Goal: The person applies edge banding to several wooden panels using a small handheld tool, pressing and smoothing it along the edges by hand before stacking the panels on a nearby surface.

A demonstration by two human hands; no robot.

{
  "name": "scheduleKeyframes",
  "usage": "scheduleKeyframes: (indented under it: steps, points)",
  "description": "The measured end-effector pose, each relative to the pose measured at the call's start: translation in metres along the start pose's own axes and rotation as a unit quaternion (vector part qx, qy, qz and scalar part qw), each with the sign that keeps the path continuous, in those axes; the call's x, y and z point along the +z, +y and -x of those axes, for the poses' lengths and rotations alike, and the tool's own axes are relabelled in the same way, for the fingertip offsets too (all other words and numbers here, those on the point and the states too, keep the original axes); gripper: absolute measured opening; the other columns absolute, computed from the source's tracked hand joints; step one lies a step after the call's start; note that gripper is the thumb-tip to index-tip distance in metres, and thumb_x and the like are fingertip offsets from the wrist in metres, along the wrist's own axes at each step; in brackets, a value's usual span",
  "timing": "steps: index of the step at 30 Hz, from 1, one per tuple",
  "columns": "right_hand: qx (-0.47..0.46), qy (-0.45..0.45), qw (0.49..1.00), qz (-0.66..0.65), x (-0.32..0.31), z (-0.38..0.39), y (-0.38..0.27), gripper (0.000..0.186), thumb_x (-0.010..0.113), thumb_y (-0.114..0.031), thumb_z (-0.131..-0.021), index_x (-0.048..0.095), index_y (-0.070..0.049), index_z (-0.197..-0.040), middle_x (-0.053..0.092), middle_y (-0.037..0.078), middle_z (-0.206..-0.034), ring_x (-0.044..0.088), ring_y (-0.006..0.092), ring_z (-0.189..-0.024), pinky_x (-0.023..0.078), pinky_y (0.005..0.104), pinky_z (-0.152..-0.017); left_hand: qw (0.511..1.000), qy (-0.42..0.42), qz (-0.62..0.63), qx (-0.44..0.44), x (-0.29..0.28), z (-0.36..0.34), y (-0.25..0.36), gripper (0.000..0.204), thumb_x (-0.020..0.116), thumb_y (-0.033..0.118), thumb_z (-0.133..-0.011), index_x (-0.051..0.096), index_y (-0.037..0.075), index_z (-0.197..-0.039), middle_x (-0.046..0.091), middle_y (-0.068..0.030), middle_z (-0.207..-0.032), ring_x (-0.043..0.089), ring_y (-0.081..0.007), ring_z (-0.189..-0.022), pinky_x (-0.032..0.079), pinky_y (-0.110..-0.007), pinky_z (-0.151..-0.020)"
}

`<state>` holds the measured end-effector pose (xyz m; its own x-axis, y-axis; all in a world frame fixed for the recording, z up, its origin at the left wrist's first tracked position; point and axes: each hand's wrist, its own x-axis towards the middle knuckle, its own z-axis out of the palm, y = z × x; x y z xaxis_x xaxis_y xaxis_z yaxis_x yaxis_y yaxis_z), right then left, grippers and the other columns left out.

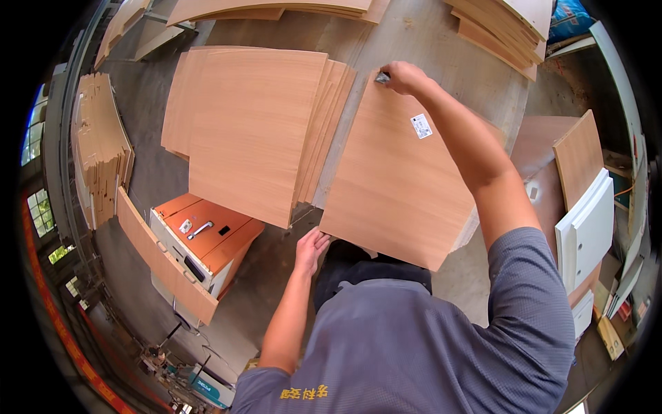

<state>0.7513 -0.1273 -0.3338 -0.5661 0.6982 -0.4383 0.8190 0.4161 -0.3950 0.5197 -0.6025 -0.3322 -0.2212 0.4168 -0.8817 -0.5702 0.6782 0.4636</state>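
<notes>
A wood-grain panel [393,172] with a small white label [421,126] lies in front of me, its near edge close to my body. My right hand [407,76] reaches to the panel's far left corner. Its fingers are closed round a small grey, metallic-looking piece [382,78] that touches the surface there; its exact kind cannot be made out. At the near left corner, my left hand [310,248] grips the panel's edge with the fingers close together. Part of that grip is hidden by the panel.
A fanned stack of similar panels [248,124] lies just left. Further left stands an orange-topped cabinet [207,228] with a wrench-like tool [201,230] on it. More boards [496,31] are piled at the far right, and white panels [586,228] lean at the right.
</notes>
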Motion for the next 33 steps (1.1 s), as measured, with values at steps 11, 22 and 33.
scheduleKeyframes:
  steps: [11, 22, 33]
  points:
    - [0.318, 0.032, 0.914, -0.249, 0.032, 0.003, -0.114, 0.025, 0.055, -0.014, -0.090, 0.066, 0.005, -0.078, 0.069, 0.017, -0.071, 0.071, 0.0286, -0.061, 0.057, 0.0388, -0.056, 0.991, -0.130, 0.030, -0.015, -0.037, -0.024, -0.002, 0.043, 0.048, 0.023, -0.103, 0.050, -0.004, -0.136, 0.061, -0.0162, -0.128, 0.062, -0.0257, -0.116, 0.049, -0.038, -0.099]
    - [0.264, 0.156, 0.934, -0.184, 0.267, 0.213, -0.307, 0.065, 0.069, -0.021, -0.087, 0.041, 0.000, -0.143, 0.017, 0.044, -0.149, 0.055, 0.0542, -0.114, 0.050, 0.0497, -0.096, 0.964, -0.251, 0.024, -0.080, -0.057, -0.062, 0.013, 0.043, 0.050, 0.028, -0.101, 0.054, -0.003, -0.132, 0.063, -0.0153, -0.126, 0.063, -0.0218, -0.111, 0.049, -0.035, -0.096]
    - [0.340, 0.132, 0.877, -0.314, 0.119, 0.059, -0.189, 0.025, 0.066, -0.019, -0.089, 0.065, 0.006, -0.090, 0.069, 0.020, -0.080, 0.072, 0.0274, -0.063, 0.055, 0.0392, -0.053, 0.955, -0.275, 0.032, -0.102, -0.072, -0.049, 0.004, 0.048, 0.046, 0.030, -0.103, 0.049, -0.002, -0.138, 0.063, -0.0133, -0.129, 0.064, -0.0188, -0.109, 0.050, -0.032, -0.095]
